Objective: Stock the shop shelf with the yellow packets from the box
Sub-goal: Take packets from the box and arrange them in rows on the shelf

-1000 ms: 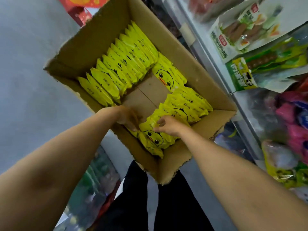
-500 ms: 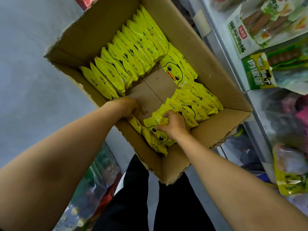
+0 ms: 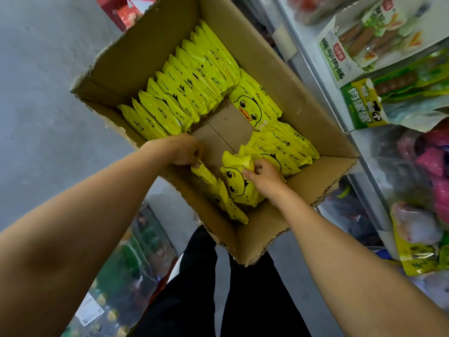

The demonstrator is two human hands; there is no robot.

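An open cardboard box (image 3: 155, 45) holds several yellow packets printed with a duck face. One long row (image 3: 184, 88) stands on edge along its left side, a shorter stack (image 3: 284, 147) lies at the right. Bare box floor shows in the middle. My left hand (image 3: 181, 150) reaches over the near-left wall and its fingers pinch the top of a yellow packet (image 3: 202, 172) standing against that wall. My right hand (image 3: 263, 177) grips the top of a duck-face packet (image 3: 237, 184) in the near corner, with more packets beside it.
A white shop shelf (image 3: 323, 76) runs along the right, hung with bagged sausages (image 3: 364, 37), green packs and pink bags. Bagged goods (image 3: 126, 268) lie on the floor at lower left. My black-trousered legs (image 3: 218, 300) stand just below the box. Grey floor lies to the left.
The box has shifted slightly in view. My right hand has closed round the top of the duck-face packet, and my left hand has taken hold of the packet by the near wall.
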